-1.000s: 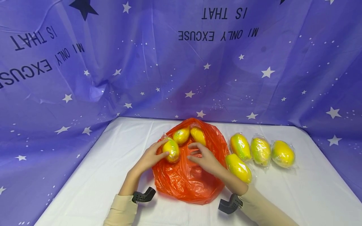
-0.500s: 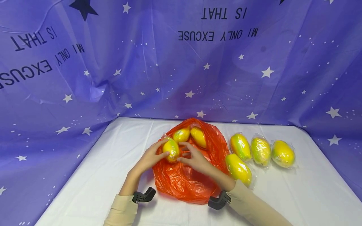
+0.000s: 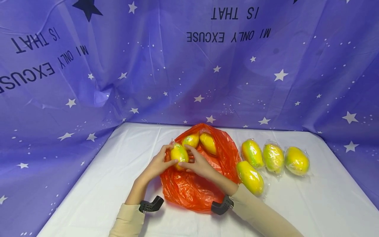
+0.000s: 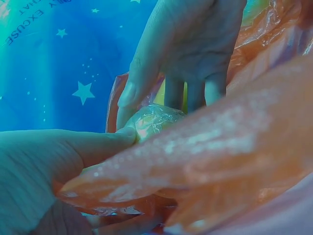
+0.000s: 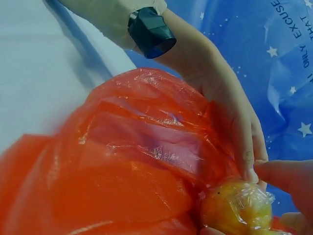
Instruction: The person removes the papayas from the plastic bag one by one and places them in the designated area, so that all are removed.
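Note:
A yellow-green mango (image 3: 179,152) in clear plastic wrap stands at the left side of an open red plastic bag (image 3: 189,192). My left hand (image 3: 157,164) grips it from the left, thumb on the near side. From the right, my right hand (image 3: 201,165) curls its fingers and thumb round the same mango. In the right wrist view the mango (image 5: 234,208) shows between both hands, against the red film. Two more mangoes, one (image 3: 191,140) partly behind my right fingers and one (image 3: 208,143) beside it, lie inside the bag's far part.
Several wrapped mangoes lie right of the bag, the nearest one (image 3: 250,177) close to its edge and the farthest one (image 3: 297,161) at the right. A white cloth (image 3: 319,204) covers the table. Behind it hangs a purple star-printed curtain (image 3: 177,65).
My right hand has moved left across the bag, from apart from the mango to holding it. My left hand has stayed at the mango.

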A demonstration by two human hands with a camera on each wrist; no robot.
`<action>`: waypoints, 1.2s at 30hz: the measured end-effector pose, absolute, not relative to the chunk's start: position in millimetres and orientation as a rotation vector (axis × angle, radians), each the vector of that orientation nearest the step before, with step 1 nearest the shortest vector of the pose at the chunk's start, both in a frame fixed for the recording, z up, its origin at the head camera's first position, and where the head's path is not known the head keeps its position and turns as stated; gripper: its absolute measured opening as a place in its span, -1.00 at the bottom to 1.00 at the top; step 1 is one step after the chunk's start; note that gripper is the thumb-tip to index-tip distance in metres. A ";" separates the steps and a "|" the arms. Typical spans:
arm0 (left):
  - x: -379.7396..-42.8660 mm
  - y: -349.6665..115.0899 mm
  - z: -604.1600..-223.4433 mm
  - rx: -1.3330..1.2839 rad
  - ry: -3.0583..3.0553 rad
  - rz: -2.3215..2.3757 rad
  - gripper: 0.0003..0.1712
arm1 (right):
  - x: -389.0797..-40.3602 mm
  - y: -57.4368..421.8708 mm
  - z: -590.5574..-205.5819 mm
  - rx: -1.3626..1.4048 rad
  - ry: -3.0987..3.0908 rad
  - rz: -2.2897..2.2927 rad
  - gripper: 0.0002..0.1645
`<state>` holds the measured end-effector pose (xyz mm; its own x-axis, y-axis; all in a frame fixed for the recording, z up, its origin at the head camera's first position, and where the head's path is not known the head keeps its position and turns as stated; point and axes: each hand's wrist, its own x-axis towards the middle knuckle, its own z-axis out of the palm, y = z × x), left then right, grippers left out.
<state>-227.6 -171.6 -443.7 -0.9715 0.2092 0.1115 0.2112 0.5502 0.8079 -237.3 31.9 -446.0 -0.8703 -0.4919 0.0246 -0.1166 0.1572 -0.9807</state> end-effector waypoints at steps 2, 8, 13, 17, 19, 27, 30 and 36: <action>-227.5 -170.9 -443.7 -0.361 -2.760 -1.450 -0.33 | -240.0 30.3 -451.5 -0.595 2.184 -1.737 -0.04; -225.5 -174.7 -440.4 -0.358 -2.787 -1.460 -0.32 | -240.3 29.1 -457.2 -0.665 2.313 -1.606 -0.17; -223.9 -182.9 -435.5 -0.340 -2.803 -1.524 -0.41 | -240.7 28.8 -458.7 -0.656 2.322 -1.583 -0.23; -225.4 -189.5 -435.8 -0.336 -2.769 -1.569 -0.56 | -242.0 28.9 -460.2 -0.653 2.277 -1.619 -0.24; -225.9 -191.8 -436.4 -0.317 -2.759 -1.564 -0.61 | -241.9 29.3 -460.2 -0.641 2.253 -1.642 -0.25; -227.0 -192.4 -434.6 -0.293 -2.801 -1.445 -0.53 | -237.8 36.0 -458.9 -0.626 2.240 -1.686 -0.28; -227.1 -191.4 -434.2 -0.280 -2.806 -1.448 -0.50 | -236.0 39.7 -457.4 -0.621 2.273 -1.663 -0.30; -227.2 -191.0 -434.5 -0.274 -2.802 -1.504 -0.48 | -232.4 44.2 -453.8 -0.609 2.256 -1.676 -0.30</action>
